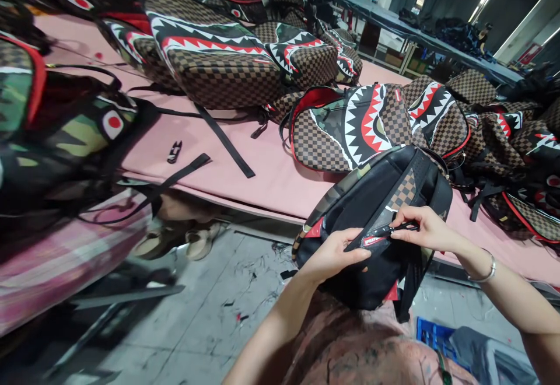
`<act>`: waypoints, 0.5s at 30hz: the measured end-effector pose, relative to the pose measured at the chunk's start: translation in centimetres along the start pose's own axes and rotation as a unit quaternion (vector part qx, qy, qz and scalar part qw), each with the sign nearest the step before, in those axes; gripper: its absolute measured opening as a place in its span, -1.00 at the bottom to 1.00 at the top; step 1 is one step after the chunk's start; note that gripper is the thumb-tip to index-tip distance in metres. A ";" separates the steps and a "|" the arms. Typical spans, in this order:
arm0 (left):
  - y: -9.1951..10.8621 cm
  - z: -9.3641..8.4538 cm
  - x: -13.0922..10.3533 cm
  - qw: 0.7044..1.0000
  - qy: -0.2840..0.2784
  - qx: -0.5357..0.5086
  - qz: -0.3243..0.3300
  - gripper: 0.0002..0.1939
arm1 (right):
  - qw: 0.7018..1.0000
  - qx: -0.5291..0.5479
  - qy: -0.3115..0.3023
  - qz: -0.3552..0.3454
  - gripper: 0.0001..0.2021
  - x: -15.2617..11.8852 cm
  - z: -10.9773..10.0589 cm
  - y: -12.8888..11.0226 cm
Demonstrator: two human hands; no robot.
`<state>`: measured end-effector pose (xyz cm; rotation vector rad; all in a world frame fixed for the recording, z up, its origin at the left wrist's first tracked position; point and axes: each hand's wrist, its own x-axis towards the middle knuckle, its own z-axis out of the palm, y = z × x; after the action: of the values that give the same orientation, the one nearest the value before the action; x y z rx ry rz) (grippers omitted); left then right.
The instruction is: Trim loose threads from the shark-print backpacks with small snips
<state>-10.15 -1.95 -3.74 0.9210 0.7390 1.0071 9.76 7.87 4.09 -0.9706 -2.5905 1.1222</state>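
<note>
Backpack (pixel 345 216) leans on the table's (pixel 262 192) near edge, left hand (pixel 335 255) pinching cloth by its red label (pixel 371 241), right hand (pixel 424 230) closed round a small black tool (pixel 385 231), best moved gently, cloth held flat.

Counting well over ten shark-mouth backpacks (pixel 227 84), but can't give an exact total, too much overlap in the pile on the right. Also got just one black-backed backpack (pixel 345 210) up front, with one red-and-white label (pixel 373 241) and one slim black item (pixel 406 226) right by it. Then spotted one pair of snips (pixel 174 151), two light clogs (pixel 199 242), one bracelet (pixel 492 265), one blue crate (pixel 437 335), two long tabletops, one pink (pixel 262 157), one bluish (pixel 380 11).
</note>
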 end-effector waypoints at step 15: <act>-0.1 -0.5 0.0 1.000 0.016 -0.019 -0.003 -0.57 | 0.999 -0.036 -0.017 -0.015 -0.77 0.8 0.8 -1.4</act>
<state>-10.53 -1.82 -4.02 0.8714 0.7459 1.0296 8.14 7.21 4.38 -0.9327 -2.6816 1.0538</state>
